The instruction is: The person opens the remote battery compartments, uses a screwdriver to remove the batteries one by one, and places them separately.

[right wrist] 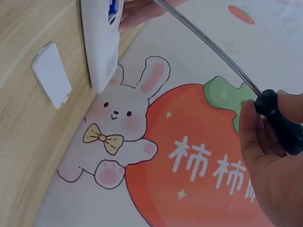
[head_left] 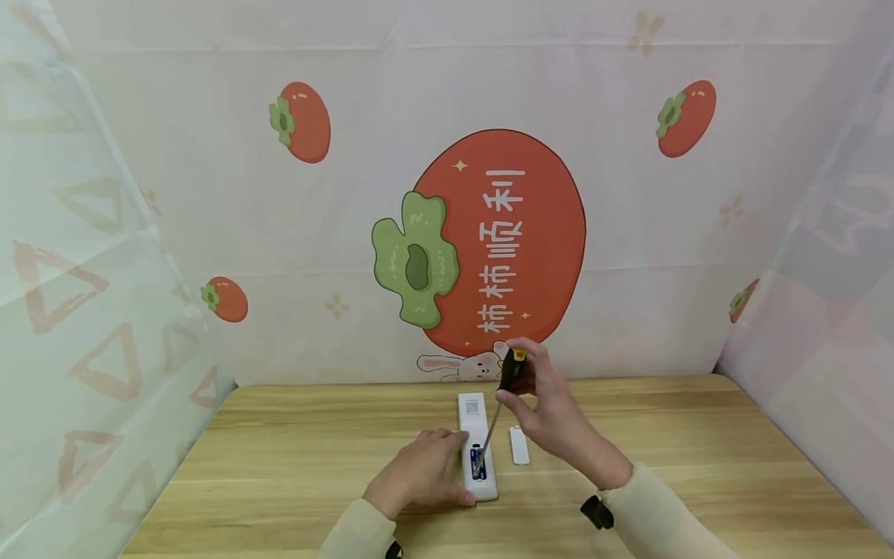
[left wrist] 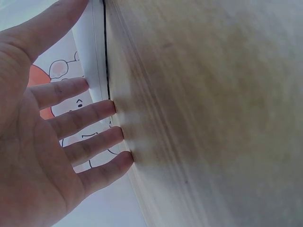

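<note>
The white remote control (head_left: pixel 475 425) lies on the wooden counter (head_left: pixel 293 454), about midway between its left and right edges, long side running away from the person, the far end near the back edge and carrying a square printed code. Its battery compartment (head_left: pixel 478 463) is uncovered, with blue batteries in it.

The left hand (head_left: pixel 422 473) comes in from the left side; its index fingertip and thumb touch the remote's left side, one beside the compartment, the other by the near end. In the left wrist view its fingers are fairly straight and spread.

The right hand (head_left: pixel 548 404) pinches the black and yellow handle of a screwdriver (head_left: pixel 512 373) between thumb and fingers, above the counter's back part. The metal shaft slants down toward the left, its tip at the compartment; whether it touches a battery, I cannot tell.

A small white cover (head_left: pixel 519 446) lies flat just to the right of the remote, apart from it. Behind the counter's back edge stands a pale backdrop (head_left: pixel 244 210) printed with persimmons and a rabbit. Both forearms wear cream sleeves (head_left: pixel 663 512).
</note>
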{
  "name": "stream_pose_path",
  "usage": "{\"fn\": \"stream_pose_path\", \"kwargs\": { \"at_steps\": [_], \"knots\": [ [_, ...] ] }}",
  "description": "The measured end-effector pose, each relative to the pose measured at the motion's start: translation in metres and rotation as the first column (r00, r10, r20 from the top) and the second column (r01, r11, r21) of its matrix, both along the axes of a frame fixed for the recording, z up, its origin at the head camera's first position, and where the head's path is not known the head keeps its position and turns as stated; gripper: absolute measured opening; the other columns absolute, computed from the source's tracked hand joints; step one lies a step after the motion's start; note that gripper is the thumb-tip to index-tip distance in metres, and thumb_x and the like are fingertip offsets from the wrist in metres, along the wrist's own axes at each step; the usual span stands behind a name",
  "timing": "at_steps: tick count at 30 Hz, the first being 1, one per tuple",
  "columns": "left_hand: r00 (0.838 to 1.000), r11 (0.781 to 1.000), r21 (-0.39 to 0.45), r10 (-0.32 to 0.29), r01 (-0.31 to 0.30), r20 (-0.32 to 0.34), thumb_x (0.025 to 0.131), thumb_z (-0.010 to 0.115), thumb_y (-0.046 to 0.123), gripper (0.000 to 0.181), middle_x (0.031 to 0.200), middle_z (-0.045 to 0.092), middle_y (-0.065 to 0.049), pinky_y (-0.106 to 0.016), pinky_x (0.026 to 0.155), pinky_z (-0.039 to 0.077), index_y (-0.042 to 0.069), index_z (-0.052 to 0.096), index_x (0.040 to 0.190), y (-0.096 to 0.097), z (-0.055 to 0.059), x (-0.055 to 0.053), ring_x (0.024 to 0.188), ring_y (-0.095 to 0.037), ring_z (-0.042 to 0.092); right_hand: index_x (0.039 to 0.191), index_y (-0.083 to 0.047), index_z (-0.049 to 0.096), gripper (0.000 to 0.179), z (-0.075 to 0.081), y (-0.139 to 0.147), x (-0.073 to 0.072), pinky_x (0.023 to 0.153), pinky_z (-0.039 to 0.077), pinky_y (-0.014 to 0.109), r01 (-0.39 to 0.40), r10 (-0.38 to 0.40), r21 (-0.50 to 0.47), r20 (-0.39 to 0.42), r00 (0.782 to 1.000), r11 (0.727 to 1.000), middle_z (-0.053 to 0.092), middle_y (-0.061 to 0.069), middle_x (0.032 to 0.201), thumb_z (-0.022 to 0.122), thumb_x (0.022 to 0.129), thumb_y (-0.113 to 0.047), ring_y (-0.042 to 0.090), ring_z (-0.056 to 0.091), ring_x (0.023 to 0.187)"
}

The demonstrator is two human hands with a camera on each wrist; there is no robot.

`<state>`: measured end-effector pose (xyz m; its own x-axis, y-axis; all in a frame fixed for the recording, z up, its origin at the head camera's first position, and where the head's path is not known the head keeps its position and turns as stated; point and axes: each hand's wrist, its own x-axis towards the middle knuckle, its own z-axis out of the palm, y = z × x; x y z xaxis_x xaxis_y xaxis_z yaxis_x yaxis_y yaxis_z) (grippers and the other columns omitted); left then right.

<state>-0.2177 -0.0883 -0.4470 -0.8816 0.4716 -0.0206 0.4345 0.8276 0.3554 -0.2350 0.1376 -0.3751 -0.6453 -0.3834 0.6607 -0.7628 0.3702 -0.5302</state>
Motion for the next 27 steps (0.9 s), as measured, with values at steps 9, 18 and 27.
{"fn": "stream_pose_path", "kwargs": {
  "at_steps": [9, 18, 27],
  "knots": [
    [1.000, 1.000, -0.008, 0.002, -0.002, -0.001, 0.070, 0.089, 0.056, 0.092, 0.137, 0.060, -0.010, -0.049, 0.101, 0.050, 0.009, 0.057, 0.142, 0.0003, -0.0013, -0.0014, 0.127, -0.031, 0.054, 0.147, -0.011, 0.028, 0.084, 0.0031, -0.0033, 0.0042, 0.073, 0.060, 0.028, -0.023, 0.024, 0.041, -0.034, 0.999, 0.999, 0.057, 0.003, 0.097, 0.078, 0.083, 0.009, 0.011, 0.064, 0.081],
    [1.000, 1.000, -0.004, 0.010, -0.010, 0.011, 0.071, 0.088, 0.057, 0.092, 0.137, 0.060, -0.009, -0.048, 0.102, 0.049, 0.009, 0.057, 0.143, 0.0009, -0.0025, -0.0032, 0.127, -0.030, 0.054, 0.146, -0.007, 0.028, 0.081, 0.0045, -0.0034, 0.0036, 0.073, 0.060, 0.029, -0.016, 0.018, 0.041, -0.048, 0.999, 0.999, 0.057, 0.004, 0.097, 0.077, 0.083, 0.009, 0.012, 0.064, 0.081],
    [1.000, 1.000, -0.008, 0.018, -0.018, 0.017, 0.071, 0.088, 0.058, 0.092, 0.135, 0.060, -0.009, -0.049, 0.102, 0.050, 0.010, 0.057, 0.143, 0.0014, -0.0040, -0.0038, 0.125, -0.031, 0.055, 0.146, -0.011, 0.027, 0.078, 0.0045, -0.0015, 0.0033, 0.074, 0.060, 0.029, -0.003, 0.003, 0.026, -0.010, 1.000, 1.000, 0.058, 0.005, 0.097, 0.075, 0.086, 0.007, 0.013, 0.065, 0.082]
  ]
}}
